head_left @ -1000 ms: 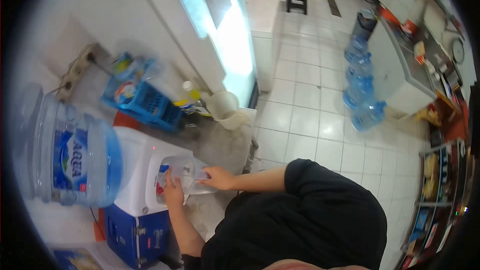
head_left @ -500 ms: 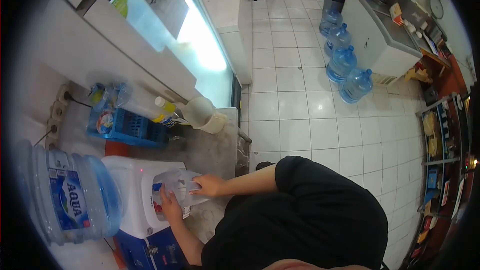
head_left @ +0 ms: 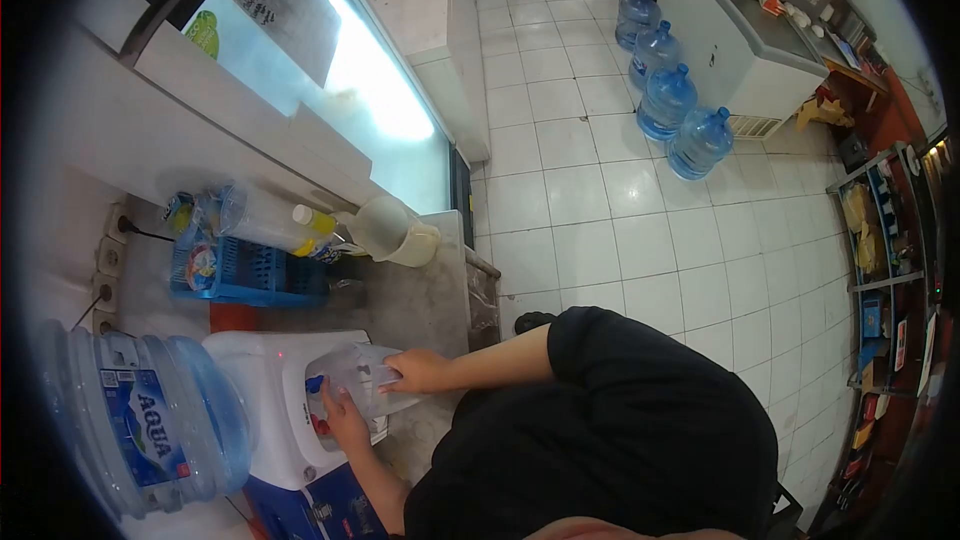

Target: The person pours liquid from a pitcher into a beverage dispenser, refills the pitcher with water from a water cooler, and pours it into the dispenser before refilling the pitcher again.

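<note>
My right hand (head_left: 412, 372) is closed on the rim of a clear plastic container (head_left: 355, 368), held tilted at the front of a white water dispenser (head_left: 262, 365). The contents of the container cannot be made out. With its fingers apart, my left hand (head_left: 346, 422) reaches to the blue tap (head_left: 315, 383), a fingertip at its lever. A red tap (head_left: 321, 426) sits just beside it, partly behind that hand. On the dispenser stands a large water bottle (head_left: 150, 420) with an AQUA label.
A blue basket (head_left: 245, 275) with bottles and packets stands beside the dispenser, near cream plastic jugs (head_left: 405, 238). A lit display fridge (head_left: 385, 105) is beyond. Several big blue water bottles (head_left: 668, 102) stand on the tiled floor (head_left: 600, 200). Shelves (head_left: 880, 270) line the far right.
The whole view has shifted slightly as my head moved. Both hands stay at the dispenser, the right with the container and the left at the blue tap.
</note>
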Demonstrator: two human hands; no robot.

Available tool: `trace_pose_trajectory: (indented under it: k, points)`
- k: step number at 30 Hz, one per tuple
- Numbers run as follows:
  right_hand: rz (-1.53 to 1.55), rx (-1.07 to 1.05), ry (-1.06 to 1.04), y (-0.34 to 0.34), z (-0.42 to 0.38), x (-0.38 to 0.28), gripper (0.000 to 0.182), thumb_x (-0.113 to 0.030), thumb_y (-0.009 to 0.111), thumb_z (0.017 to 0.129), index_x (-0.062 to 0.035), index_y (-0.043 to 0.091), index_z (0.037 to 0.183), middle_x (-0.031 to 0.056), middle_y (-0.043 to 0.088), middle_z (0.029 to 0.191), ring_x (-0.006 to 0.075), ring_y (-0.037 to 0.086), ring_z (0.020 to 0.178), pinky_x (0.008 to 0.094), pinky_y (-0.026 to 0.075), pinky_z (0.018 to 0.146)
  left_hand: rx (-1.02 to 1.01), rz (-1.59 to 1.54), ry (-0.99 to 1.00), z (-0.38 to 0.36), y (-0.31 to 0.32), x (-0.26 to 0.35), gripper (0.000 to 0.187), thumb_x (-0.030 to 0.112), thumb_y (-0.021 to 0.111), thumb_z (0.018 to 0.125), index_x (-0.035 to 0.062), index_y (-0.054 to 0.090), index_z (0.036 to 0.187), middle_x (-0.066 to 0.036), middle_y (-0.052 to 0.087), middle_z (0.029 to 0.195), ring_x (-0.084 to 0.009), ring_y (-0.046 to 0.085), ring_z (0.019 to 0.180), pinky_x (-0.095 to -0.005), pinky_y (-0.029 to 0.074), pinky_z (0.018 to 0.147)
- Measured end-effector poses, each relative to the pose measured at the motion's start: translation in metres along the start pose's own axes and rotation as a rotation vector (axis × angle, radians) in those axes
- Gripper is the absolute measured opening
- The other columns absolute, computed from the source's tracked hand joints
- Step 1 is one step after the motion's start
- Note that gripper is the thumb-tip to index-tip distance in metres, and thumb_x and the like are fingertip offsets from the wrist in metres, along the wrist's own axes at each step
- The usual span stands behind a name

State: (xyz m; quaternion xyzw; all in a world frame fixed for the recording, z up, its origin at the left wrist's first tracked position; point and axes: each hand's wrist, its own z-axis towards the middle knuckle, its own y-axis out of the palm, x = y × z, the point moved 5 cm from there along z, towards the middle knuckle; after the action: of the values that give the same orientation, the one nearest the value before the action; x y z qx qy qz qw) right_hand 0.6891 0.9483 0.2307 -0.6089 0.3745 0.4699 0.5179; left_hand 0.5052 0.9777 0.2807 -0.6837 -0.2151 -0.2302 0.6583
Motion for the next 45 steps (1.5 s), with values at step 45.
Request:
trace_pose_trajectory:
  k: [45]
  points:
    - [-0.040,-0.064,0.051,-0.004,0.002,-0.003,0.058,-0.056,0.060,0.076,-0.0005,0.054,0.092,0.0192,0.058,0.074,0.0362,0.058,0.071,0.0419,0.043,0.063,0.023,-0.061,0.009,-0.005,0.000,0.006,0.040,0.021,0.043,0.093,0.0072,0.039,0.131,-0.019,0.044,0.132,-0.0311,0.046,0.119,-0.0351,0.035,0.097]
